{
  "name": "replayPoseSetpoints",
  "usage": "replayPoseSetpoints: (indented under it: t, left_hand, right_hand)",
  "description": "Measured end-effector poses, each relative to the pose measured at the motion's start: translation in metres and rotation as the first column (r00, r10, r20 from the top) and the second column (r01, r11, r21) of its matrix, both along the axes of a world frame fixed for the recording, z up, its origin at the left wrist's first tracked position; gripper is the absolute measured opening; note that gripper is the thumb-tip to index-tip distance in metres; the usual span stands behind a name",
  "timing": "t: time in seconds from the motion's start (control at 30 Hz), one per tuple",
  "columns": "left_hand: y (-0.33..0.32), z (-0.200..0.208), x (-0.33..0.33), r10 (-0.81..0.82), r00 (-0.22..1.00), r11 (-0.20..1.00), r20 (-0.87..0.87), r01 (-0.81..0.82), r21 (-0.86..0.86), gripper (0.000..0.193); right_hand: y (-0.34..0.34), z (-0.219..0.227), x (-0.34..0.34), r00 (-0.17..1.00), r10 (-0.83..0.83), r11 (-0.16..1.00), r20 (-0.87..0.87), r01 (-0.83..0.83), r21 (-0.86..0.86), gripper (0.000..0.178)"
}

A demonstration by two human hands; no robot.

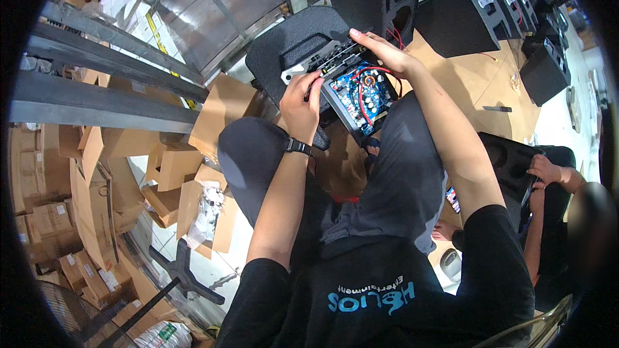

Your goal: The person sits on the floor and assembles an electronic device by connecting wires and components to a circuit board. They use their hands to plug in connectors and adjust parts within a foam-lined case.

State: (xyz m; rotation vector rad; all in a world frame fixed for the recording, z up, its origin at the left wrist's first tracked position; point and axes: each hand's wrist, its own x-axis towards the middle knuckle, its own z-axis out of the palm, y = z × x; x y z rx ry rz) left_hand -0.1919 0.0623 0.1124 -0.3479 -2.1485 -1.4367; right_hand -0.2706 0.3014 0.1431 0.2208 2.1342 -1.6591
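A black panel with a blue circuit board (358, 95) and red wires rests on my knees, tilted against a black textured speaker cabinet (293, 42). My left hand (302, 104), with a black wristband, grips the panel's near left edge beside a white bracket (291, 74). My right hand (385, 51) holds the panel's far upper edge, fingers laid along it, near the red wires.
Several black speaker cabinets (458, 19) stand on a brown board (477, 84) ahead and to the right. Another person's hands (541, 177) work on a black cabinet (509, 158) at right. Cardboard boxes (167, 167) pile up at left beside metal beams (97, 100).
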Motion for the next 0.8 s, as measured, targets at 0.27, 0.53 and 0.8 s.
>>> replayPoseSetpoints:
  t: [0.27, 0.53, 0.8]
  left_hand:
    - [0.001, -0.001, -0.001, 0.036, 0.998, 0.991, 0.058, -0.029, -0.131, 0.012]
    - [-0.003, -0.008, -0.005, -0.006, 1.0, 0.997, 0.01, 0.007, -0.082, 0.012]
    - [-0.007, -0.002, 0.005, -0.048, 0.998, 0.999, -0.033, 0.047, -0.022, 0.011]
  right_hand:
    - [0.0, 0.017, -0.009, 0.991, 0.091, 0.994, 0.098, -0.084, -0.068, 0.101]
    - [-0.004, 0.055, 0.021, 0.998, 0.068, 0.997, -0.015, -0.067, 0.033, 0.1]
    - [0.002, 0.06, 0.065, 0.946, -0.125, 0.986, -0.3, 0.153, 0.07, 0.106]
